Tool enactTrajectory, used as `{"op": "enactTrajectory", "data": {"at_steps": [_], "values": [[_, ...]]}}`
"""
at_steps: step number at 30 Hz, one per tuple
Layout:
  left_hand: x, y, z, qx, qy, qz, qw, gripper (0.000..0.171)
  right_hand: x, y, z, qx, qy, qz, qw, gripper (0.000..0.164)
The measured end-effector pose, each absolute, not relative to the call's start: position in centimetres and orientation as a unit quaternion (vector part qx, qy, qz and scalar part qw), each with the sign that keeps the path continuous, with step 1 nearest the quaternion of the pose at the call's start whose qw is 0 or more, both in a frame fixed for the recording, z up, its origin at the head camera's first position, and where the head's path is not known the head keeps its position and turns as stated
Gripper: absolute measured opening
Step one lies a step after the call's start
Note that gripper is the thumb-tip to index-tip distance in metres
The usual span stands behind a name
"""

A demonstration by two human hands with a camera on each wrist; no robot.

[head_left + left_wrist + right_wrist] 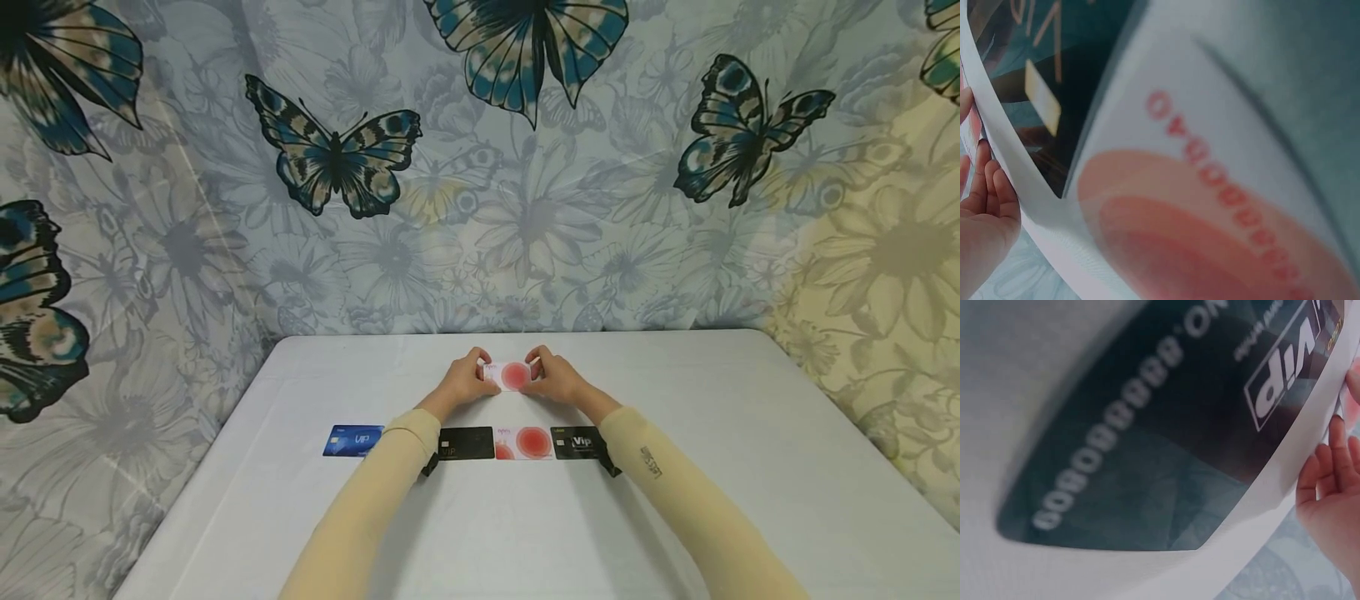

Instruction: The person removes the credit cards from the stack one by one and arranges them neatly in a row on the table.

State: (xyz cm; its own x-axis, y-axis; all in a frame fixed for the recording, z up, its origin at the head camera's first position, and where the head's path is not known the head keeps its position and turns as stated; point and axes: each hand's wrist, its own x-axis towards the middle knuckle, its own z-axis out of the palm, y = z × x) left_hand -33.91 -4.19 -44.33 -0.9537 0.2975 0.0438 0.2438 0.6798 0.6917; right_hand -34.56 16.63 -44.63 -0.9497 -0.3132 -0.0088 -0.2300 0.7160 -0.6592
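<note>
Held between both hands near the back of the table is a white card with a red circle (514, 377). My left hand (462, 381) pinches its left end and my right hand (557, 379) pinches its right end. Nearer me lies a row of cards: a blue VIP card (352, 440), a black card (467, 443), a matching white-and-red card (534, 442) and a black VIP card (573, 442). Beneath the left wrist, the left wrist view shows a white-and-orange card (1141, 219), which the sleeve mostly hides in the head view.
The cards lie on a white table (480, 533). Behind its far edge stands a wall covering (525, 225) with butterflies and flowers. Both forearms, in pale yellow sleeves (675, 492), reach across the row, and dark wrist gear (611, 464) shows at the right wrist.
</note>
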Motion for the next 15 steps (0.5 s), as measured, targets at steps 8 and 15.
{"op": "enactTrajectory", "data": {"at_steps": [8,15], "values": [[-33.8,-4.5,-44.5,0.145,0.92,0.364,0.029,0.053,-34.2,16.7,-44.9,-0.173,0.926,-0.333,0.032,0.056],[-33.4,-5.1,-44.0,0.179,0.913,0.366,0.014,0.056,-33.3,16.9,-44.9,-0.194,0.917,-0.349,-0.008,0.057]]}}
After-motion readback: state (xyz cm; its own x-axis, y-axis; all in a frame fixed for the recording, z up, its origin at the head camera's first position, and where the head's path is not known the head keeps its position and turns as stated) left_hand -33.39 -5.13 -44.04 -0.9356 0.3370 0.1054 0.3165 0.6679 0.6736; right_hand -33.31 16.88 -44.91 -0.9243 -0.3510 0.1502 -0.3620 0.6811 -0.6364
